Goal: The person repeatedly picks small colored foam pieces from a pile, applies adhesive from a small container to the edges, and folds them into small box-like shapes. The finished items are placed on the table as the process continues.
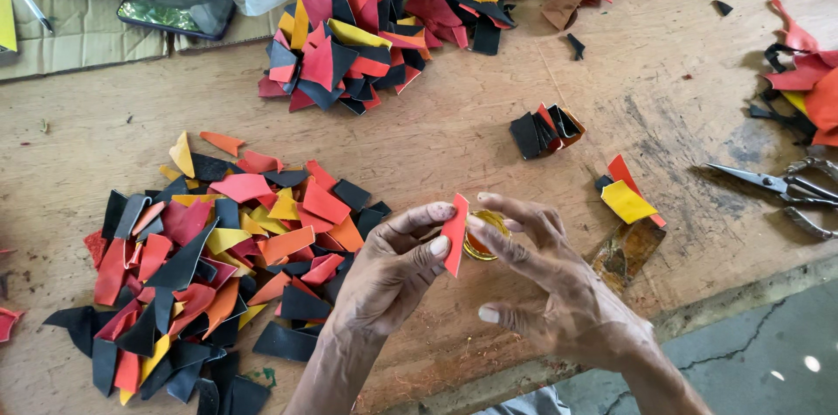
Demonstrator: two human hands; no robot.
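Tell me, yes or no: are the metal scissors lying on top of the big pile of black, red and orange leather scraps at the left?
No, the metal scissors lie on bare wooden table at the right edge, far from that pile of leather scraps.

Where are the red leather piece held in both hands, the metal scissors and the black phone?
red leather piece (454,236), head view, middle of the strip.
metal scissors (768,181), head view, on the blades.
black phone (176,10), head view, screen centre.

bare table (454,140) between scrap piles (201,267), scissors (781,184) blocking right edge
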